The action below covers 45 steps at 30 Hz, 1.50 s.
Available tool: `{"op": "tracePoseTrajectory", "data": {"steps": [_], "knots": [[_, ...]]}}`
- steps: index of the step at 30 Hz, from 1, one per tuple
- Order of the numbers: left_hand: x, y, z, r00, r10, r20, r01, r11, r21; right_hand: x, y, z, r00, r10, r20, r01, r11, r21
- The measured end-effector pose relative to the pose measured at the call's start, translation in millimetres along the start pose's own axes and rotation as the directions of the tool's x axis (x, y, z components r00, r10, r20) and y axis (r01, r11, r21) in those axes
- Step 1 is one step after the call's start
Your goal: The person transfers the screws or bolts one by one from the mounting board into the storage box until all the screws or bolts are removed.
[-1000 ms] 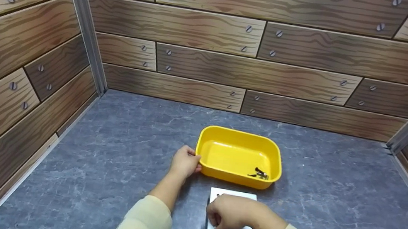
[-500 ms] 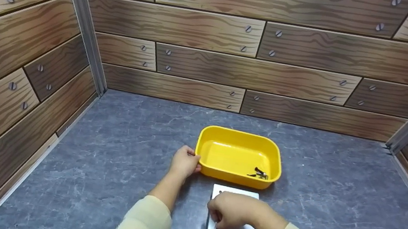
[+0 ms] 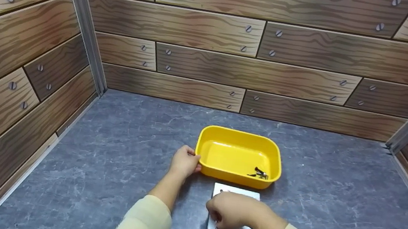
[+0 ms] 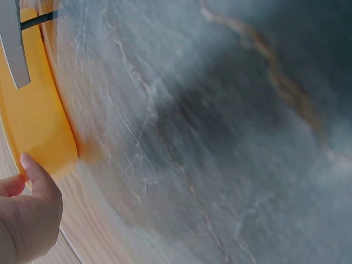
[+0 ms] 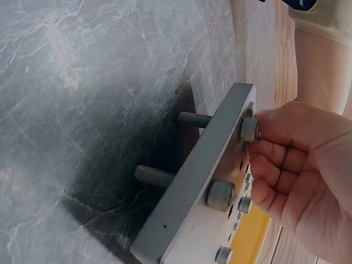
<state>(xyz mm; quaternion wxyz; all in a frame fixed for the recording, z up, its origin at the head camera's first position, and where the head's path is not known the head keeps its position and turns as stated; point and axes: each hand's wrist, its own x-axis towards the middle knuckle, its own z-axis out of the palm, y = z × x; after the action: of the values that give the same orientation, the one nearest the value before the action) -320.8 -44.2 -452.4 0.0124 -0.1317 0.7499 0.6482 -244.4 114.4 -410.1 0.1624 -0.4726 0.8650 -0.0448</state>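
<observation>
My left hand pinches the left rim of a yellow plastic tub; the left wrist view shows the thumb against the tub's wall. My right hand is over a silver metal plate in front of the tub. In the right wrist view its fingertips pinch the round head of a bolt set in the plate. Another bolt sits beside it, and threaded shanks stick out below the plate. Further bolt heads line the plate's face.
Several small dark and silver pieces of hardware lie in the tub's near right corner. The grey marbled tabletop is bounded by wood-patterned walls at the back and both sides.
The plate has shifted slightly away from me, towards the tub, with my right hand staying at the bolt. My left hand and the tub have not moved.
</observation>
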Motion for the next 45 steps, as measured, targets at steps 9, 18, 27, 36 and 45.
{"op": "tracePoseTrajectory", "data": {"steps": [9, 18, 27, 36, 45], "knots": [[1.2, -0.6, 0.0, 1.000, 0.001, 0.002, -0.001, 1.000, -0.010, -2.0, -8.1, 0.1, 0.999, -0.004, -0.042, -0.001, 0.994, -0.108], [2.4, -1.4, 0.1, 1.000, -0.008, -0.004, 0.008, 1.000, 0.000, -1.5, -6.3, -1.6, 0.999, -0.011, -0.030, 0.010, 0.999, -0.033], [3.6, -2.3, 0.4, 1.000, -0.008, -0.005, 0.008, 1.000, 0.007, -3.2, -1.8, -11.1, 0.999, -0.004, -0.035, 0.005, 1.000, 0.031], [3.8, -2.3, 0.3, 1.000, -0.018, -0.009, 0.018, 1.000, 0.016, -8.0, 1.3, -21.0, 0.998, -0.005, -0.063, 0.008, 0.998, 0.062], [3.2, -1.1, -0.1, 1.000, -0.013, -0.008, 0.013, 1.000, 0.012, -12.6, 18.1, -34.2, 0.986, 0.061, -0.153, -0.037, 0.988, 0.152]]}}
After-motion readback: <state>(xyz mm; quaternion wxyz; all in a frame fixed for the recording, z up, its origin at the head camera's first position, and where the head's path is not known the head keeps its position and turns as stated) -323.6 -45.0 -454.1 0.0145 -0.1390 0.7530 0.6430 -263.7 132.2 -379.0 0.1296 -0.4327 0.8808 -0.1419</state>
